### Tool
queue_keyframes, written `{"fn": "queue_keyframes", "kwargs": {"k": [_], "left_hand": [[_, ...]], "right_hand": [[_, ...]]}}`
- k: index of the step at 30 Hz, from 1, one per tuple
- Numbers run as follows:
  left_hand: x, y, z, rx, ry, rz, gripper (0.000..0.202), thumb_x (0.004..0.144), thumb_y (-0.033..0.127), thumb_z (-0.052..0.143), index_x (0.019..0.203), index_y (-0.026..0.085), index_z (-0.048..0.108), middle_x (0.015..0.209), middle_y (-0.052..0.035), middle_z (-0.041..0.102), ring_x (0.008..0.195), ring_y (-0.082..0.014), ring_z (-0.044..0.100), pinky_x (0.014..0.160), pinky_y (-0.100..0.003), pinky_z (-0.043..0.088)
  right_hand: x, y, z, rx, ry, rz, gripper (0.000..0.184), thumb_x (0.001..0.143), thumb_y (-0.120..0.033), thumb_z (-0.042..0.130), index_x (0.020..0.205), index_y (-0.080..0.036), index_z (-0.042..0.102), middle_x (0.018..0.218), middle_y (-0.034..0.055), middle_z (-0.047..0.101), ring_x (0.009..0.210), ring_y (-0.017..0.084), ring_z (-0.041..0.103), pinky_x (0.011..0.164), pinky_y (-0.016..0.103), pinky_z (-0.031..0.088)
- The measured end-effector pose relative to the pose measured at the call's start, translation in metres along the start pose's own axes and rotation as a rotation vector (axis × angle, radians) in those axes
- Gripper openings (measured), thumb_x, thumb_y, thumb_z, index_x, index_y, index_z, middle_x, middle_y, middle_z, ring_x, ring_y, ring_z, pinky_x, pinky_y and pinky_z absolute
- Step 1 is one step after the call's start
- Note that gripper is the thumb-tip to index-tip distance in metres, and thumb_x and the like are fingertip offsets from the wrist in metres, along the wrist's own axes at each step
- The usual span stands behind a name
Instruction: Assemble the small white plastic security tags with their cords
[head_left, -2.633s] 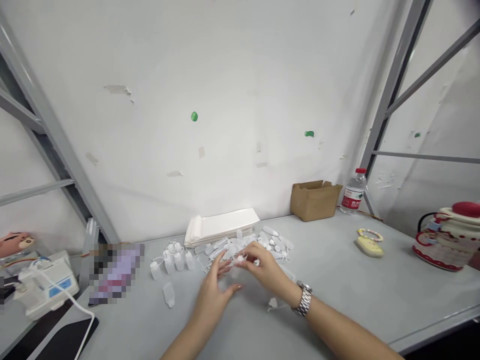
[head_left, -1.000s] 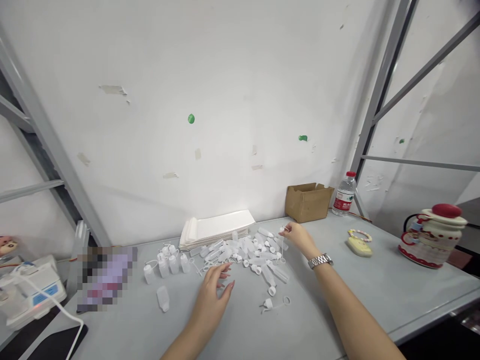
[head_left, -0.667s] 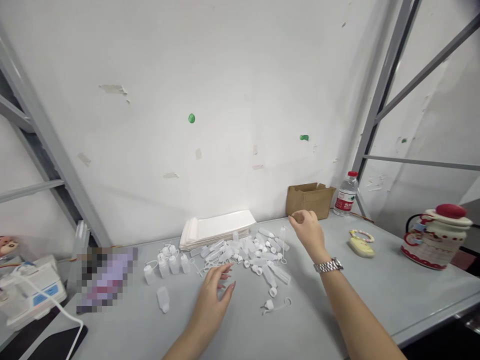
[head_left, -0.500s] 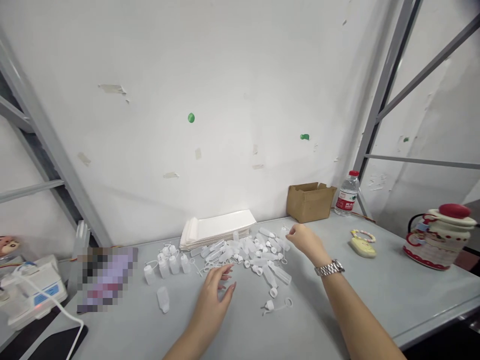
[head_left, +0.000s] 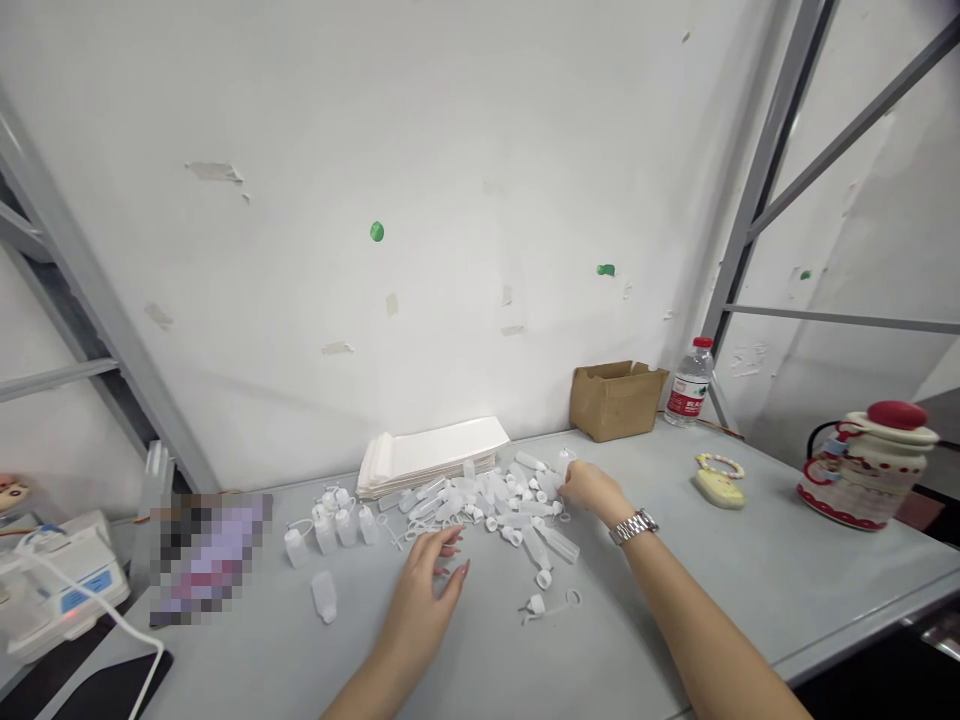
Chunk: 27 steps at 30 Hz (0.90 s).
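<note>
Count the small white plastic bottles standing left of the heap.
4, in a row: the leftmost bottle, the second, the third, the fourth. More may be hidden among the white caps behind them.

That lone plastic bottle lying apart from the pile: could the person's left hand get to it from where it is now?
Probably yes. The left hand is close to the plastic bottle, with only grey table between them. The pile of small bottles lies off to the side, not in the way.

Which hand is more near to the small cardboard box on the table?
Right. The right hand is in front of the cardboard box, not touching it. The left hand is farther away, in front of the box and to its left.
</note>
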<state>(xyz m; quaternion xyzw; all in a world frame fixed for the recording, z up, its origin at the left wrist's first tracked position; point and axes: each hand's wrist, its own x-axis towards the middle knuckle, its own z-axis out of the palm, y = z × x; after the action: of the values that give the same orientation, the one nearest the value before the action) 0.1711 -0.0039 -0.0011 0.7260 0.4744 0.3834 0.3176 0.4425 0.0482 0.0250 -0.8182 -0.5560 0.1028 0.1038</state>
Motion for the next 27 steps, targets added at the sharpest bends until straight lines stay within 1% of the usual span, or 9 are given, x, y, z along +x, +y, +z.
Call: {"fn": "queue_keyframes", "kwargs": {"k": [4,10,12,15,19,21,24,26,27], "left_hand": [[0.000,0.000,0.000,-0.015,0.016,0.003,0.031,0.075,0.028,0.049,0.105,0.023,0.056,0.103,-0.0070,0.057,0.092,-0.0204,0.057,0.077,-0.036,0.048],[0.000,-0.002,0.000,-0.019,0.014,-0.005,0.031,0.075,0.028,0.049,0.105,0.023,0.056,0.105,-0.0076,0.056,0.093,-0.0207,0.057,0.078,-0.036,0.048],[0.000,-0.003,0.000,-0.027,0.021,-0.007,0.031,0.075,0.029,0.049,0.105,0.023,0.057,0.104,-0.0076,0.056,0.093,-0.0209,0.057,0.078,-0.036,0.048],[0.001,-0.004,-0.001,-0.041,0.045,-0.012,0.030,0.074,0.029,0.050,0.103,0.023,0.058,0.104,-0.0078,0.056,0.091,-0.0212,0.057,0.077,-0.036,0.048],[0.002,-0.004,-0.002,-0.070,0.079,-0.033,0.030,0.074,0.032,0.051,0.100,0.022,0.060,0.102,-0.0084,0.057,0.089,-0.0209,0.058,0.075,-0.034,0.048],[0.003,-0.001,-0.002,-0.109,0.088,-0.062,0.030,0.072,0.033,0.053,0.098,0.020,0.061,0.099,-0.0085,0.058,0.085,-0.0201,0.059,0.070,-0.032,0.049],[0.004,0.004,-0.002,-0.237,0.055,-0.157,0.035,0.069,0.038,0.057,0.097,0.018,0.061,0.090,-0.0085,0.059,0.074,-0.0192,0.060,0.053,-0.027,0.048],[0.005,0.008,-0.001,-0.373,0.008,-0.220,0.045,0.064,0.043,0.062,0.100,0.015,0.060,0.088,-0.0098,0.060,0.072,-0.0208,0.062,0.044,-0.025,0.046],[0.005,0.010,0.000,-0.450,-0.019,-0.245,0.052,0.060,0.045,0.066,0.101,0.014,0.059,0.090,-0.0114,0.060,0.074,-0.0226,0.062,0.043,-0.025,0.046]], "right_hand": [[0.002,-0.002,0.001,0.007,-0.024,0.003,0.019,0.067,-0.014,0.051,0.083,-0.012,0.062,0.084,0.0167,0.067,0.080,0.025,0.063,0.055,0.027,0.038],[0.001,-0.004,-0.002,0.095,-0.045,-0.013,0.009,0.065,-0.015,0.052,0.067,-0.012,0.061,0.062,0.0128,0.066,0.064,0.023,0.063,0.050,0.026,0.037],[-0.001,-0.005,-0.003,0.149,-0.047,-0.030,0.008,0.064,-0.015,0.052,0.060,-0.013,0.059,0.056,0.0108,0.064,0.057,0.021,0.062,0.048,0.026,0.036],[-0.004,-0.007,-0.007,0.259,-0.046,-0.072,0.012,0.065,-0.017,0.052,0.054,-0.015,0.055,0.052,0.0081,0.063,0.048,0.017,0.058,0.046,0.025,0.036],[-0.011,-0.014,-0.017,0.447,-0.042,-0.133,0.012,0.066,-0.024,0.054,0.058,-0.015,0.053,0.055,0.0052,0.062,0.044,0.012,0.054,0.043,0.022,0.036],[-0.017,-0.018,-0.024,0.543,-0.050,-0.167,0.014,0.068,-0.027,0.055,0.062,-0.015,0.054,0.056,0.0037,0.061,0.044,0.011,0.052,0.043,0.021,0.037],[-0.027,-0.027,-0.030,0.660,-0.094,-0.231,0.019,0.069,-0.033,0.058,0.064,-0.015,0.055,0.055,0.0006,0.059,0.045,0.009,0.051,0.044,0.020,0.038],[-0.034,-0.036,-0.028,0.764,-0.168,-0.297,0.021,0.068,-0.036,0.060,0.064,-0.015,0.056,0.055,-0.0015,0.058,0.045,0.008,0.050,0.046,0.020,0.039],[-0.038,-0.040,-0.026,0.871,-0.237,-0.342,0.022,0.067,-0.036,0.062,0.064,-0.015,0.057,0.054,-0.0020,0.056,0.045,0.007,0.049,0.045,0.020,0.038]]}}
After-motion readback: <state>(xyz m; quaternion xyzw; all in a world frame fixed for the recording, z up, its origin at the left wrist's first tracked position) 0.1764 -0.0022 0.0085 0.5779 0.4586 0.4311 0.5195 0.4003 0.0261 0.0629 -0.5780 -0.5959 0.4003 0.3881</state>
